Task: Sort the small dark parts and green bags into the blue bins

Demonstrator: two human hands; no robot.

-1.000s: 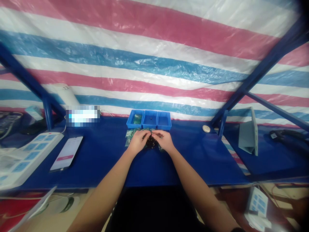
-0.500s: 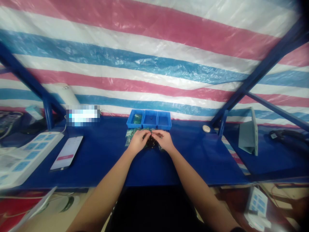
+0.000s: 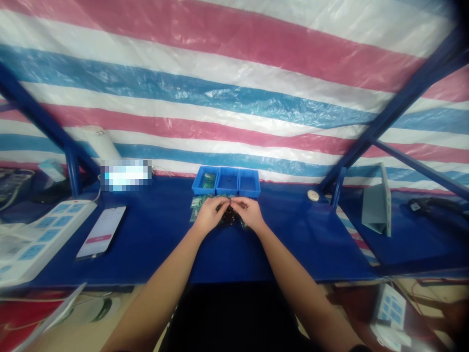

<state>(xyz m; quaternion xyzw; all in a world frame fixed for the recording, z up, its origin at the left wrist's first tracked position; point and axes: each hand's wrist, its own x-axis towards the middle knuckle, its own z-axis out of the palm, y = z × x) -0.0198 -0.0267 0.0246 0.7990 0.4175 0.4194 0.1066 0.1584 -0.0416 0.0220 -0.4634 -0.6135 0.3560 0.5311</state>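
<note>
My left hand (image 3: 209,213) and my right hand (image 3: 249,212) meet fingertip to fingertip over the blue table. Both are closed in a pinch; whatever sits between the fingertips is too small to make out. Beneath them lies a heap of small dark parts (image 3: 230,218), partly covered by the hands. Several green circuit boards (image 3: 196,208) are spread beside and behind my left hand. Just beyond, three blue bins (image 3: 227,190) stand side by side. Green boards (image 3: 209,180) lie in the left bin, and one small dark piece (image 3: 229,179) is in the middle bin.
On the left of the table (image 3: 146,244) are a phone (image 3: 101,232) and a long white power strip (image 3: 54,234). A small round cream object (image 3: 312,195) lies at the right, near a blue frame post (image 3: 339,188). A grey tablet-like panel (image 3: 377,205) stands farther right. Striped sheeting (image 3: 234,98) hangs behind.
</note>
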